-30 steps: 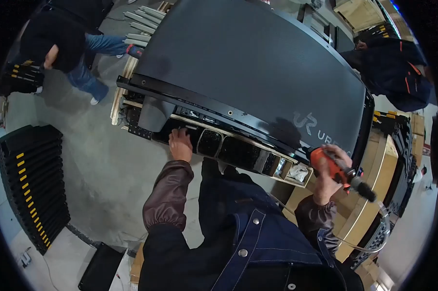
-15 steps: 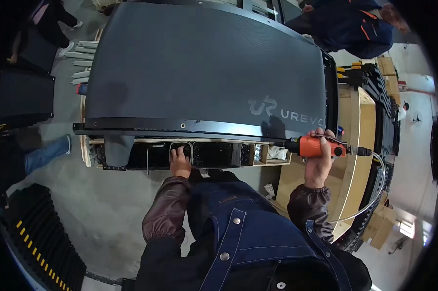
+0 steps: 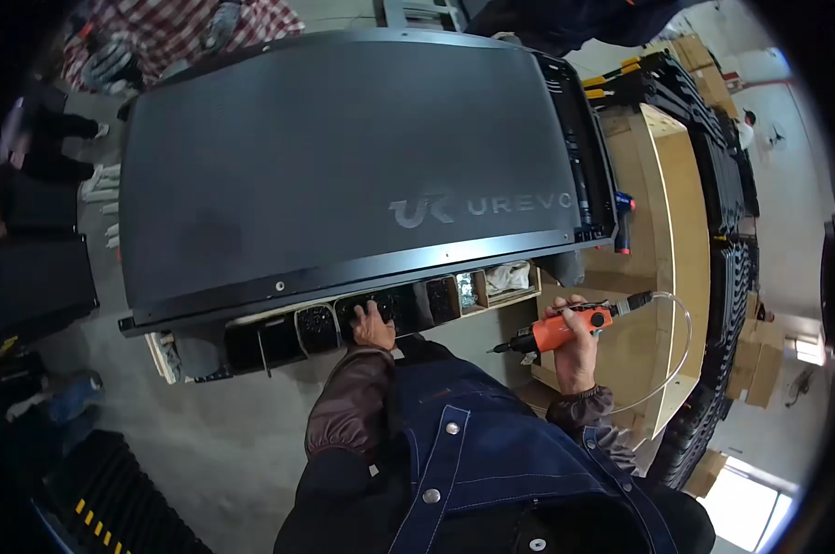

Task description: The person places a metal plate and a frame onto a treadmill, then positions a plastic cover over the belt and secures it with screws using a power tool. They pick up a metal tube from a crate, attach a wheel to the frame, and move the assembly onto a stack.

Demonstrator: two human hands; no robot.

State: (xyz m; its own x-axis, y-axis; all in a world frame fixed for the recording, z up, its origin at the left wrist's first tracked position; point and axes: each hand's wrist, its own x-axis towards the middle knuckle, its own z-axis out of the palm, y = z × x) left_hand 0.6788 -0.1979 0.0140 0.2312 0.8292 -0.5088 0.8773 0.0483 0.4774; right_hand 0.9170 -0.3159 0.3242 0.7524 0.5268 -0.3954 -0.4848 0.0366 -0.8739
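Observation:
My left hand (image 3: pixel 373 328) reaches into a black compartment of the parts tray (image 3: pixel 318 330) under the near edge of the treadmill (image 3: pixel 344 157); its fingertips are hidden among the dark contents. In my right hand (image 3: pixel 576 355) is an orange power screwdriver (image 3: pixel 565 331), its bit pointing left and apart from the treadmill. A clear hose curves from the tool's rear. The treadmill deck has a dark belt with a UREVO logo and a metal rail with screws along the near side.
A wooden crate (image 3: pixel 662 277) stands at the right, beside stacked black frames (image 3: pixel 727 286). A blue and red tool (image 3: pixel 624 222) is by the treadmill's right end. Across the treadmill, a co-worker in a checked shirt (image 3: pixel 173 32) wears grey gloves. More black parts (image 3: pixel 113 499) lie lower left.
The screwdriver has moved down and away from the treadmill's rail. My left hand has shifted right along the tray. The view has turned, and the checked-shirt co-worker now shows.

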